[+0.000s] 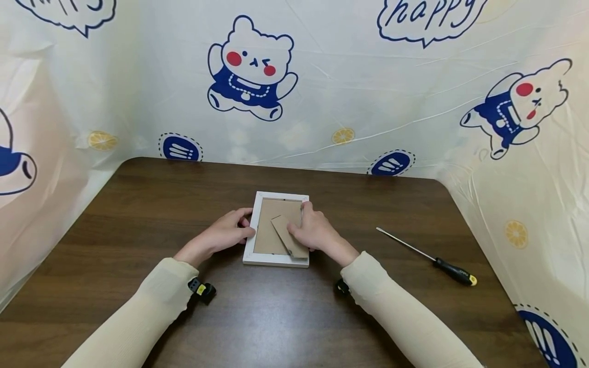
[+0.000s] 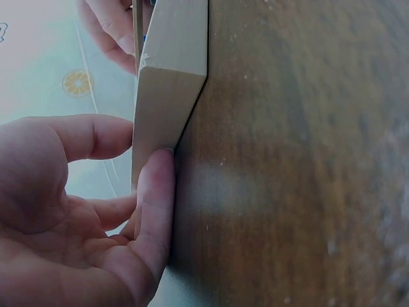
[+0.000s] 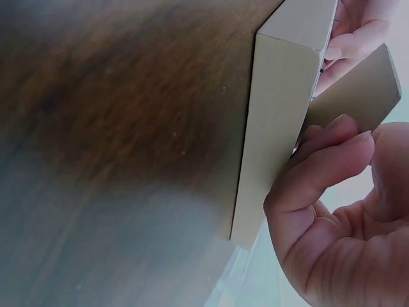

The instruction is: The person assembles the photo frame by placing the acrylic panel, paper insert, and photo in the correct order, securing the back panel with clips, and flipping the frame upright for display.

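Observation:
A white-rimmed picture frame [image 1: 250,244] lies back up on the table, its brown backing board [image 1: 269,237] showing. On the backing sits a narrow cardboard stand [image 1: 284,228], set at a slant; the right wrist view shows its free end lifted. My left hand [image 1: 223,231] rests against the frame's left side, thumb and fingertips touching the outer edge. With the thumb over the stand and bent fingers by the frame's right edge, my right hand [image 1: 317,230] pinches the stand. Part of the stand is hidden behind those fingers.
To the right lies a screwdriver [image 1: 453,271] with a black and yellow handle, its shaft pointing back left. The dark wooden table [image 1: 184,194] meets a printed curtain [image 1: 322,102] at the back and sides.

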Motion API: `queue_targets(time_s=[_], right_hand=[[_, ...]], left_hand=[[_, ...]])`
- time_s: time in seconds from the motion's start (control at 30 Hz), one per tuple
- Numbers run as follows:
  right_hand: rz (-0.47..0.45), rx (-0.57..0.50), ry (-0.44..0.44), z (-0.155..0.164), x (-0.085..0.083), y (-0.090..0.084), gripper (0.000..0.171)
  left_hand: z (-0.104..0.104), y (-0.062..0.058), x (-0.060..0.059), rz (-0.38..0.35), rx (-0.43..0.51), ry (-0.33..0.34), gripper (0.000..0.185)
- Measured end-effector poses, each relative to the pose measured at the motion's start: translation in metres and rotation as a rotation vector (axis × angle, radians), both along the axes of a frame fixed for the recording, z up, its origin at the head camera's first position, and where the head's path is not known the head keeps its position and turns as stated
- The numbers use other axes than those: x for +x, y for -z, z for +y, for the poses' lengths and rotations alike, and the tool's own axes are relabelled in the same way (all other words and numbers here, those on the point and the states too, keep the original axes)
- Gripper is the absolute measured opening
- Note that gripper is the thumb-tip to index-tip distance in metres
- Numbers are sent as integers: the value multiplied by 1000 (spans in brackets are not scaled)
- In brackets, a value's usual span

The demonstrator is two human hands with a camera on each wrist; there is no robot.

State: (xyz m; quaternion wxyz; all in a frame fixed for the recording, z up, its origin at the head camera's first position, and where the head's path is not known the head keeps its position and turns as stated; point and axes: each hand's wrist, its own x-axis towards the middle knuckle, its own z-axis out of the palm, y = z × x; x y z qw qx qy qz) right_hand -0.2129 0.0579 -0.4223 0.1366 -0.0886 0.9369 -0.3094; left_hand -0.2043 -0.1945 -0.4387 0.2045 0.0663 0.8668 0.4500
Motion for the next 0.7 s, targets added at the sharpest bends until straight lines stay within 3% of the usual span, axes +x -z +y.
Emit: queue_targets(time_s=[0.5, 0.7], right_hand=[[31, -40, -41, 3, -2, 1, 57], [0, 25, -45, 2, -1, -2, 59]], left_hand=[[0, -3, 1, -7, -22, -4, 72], [2, -2, 2, 7, -3, -2, 71]])
